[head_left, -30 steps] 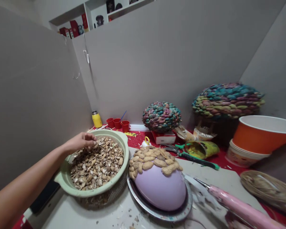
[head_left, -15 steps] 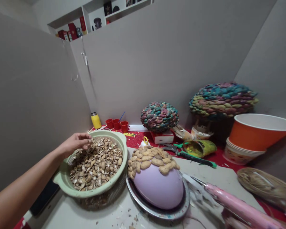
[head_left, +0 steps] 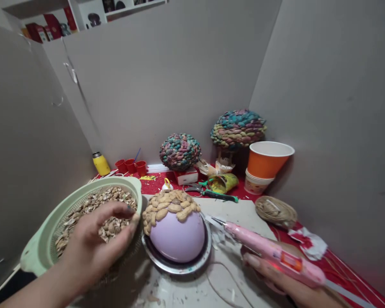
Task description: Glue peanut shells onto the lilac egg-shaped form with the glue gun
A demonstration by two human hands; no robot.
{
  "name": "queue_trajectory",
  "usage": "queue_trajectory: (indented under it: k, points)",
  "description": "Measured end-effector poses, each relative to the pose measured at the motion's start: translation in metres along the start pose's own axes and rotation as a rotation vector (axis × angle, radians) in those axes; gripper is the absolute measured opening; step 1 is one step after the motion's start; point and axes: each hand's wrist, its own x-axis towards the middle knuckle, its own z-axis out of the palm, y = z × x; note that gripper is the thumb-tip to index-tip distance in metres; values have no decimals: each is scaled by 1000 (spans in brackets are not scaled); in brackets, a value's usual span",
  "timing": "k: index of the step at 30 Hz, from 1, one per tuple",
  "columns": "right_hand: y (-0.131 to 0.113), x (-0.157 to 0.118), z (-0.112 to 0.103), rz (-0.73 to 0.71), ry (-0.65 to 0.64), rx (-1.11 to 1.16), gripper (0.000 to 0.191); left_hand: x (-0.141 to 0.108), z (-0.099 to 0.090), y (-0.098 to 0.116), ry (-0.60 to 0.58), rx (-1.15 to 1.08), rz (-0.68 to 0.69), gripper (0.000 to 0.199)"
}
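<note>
Though two hands (head_left: pixel 94 239), one glue gun (head_left: pixel 265 245).

I can read no word, brand or number from where I sit. The paper cups (head_left: pixel 256 185) carry printed marks too small for me to make out, the pale patches on the red boxes (head_left: pixel 54 26) are blurred, and I cannot decipher any lettering on the gun (head_left: pixel 259 243).

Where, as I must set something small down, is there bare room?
The grey board looks bare between the pliers and the glue gun, left of the twine coil. Behind, the red cloth is crowded: red cups, colourful domes, orange tub.
</note>
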Motion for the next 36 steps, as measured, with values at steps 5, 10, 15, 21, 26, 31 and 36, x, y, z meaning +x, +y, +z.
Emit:
queue_trajectory:
  k: [5, 10, 15, 21, 26, 31, 36]
  points:
    - [-28, -3, 2, -13, -10, -18, 38, 0, 35, 19, -1, 130, 341, 24]
    - [-28, 0, -1, -193, -54, 0, 39, 0, 56, 19, 14, 217, 328, 20]
    - [-21, -1, 1, -213, -11, -10, 39, -1, 67, 17, 35, 233, 305, 23]
    - [-15, -1, 2, -237, -67, -3, 39, 1, 75, 10, 67, 244, 273, 21]
    - [-12, 1, 3, -254, -69, -8, 38, -3, 76, 8, 73, 236, 239, 19]
    - [-12, 0, 3, -262, -65, -18, 38, -4, 77, 7, 75, 187, 250, 23]
    - [-11, 0, 3, -248, -76, 21, 36, -4, 79, 5, 76, 180, 263, 24]
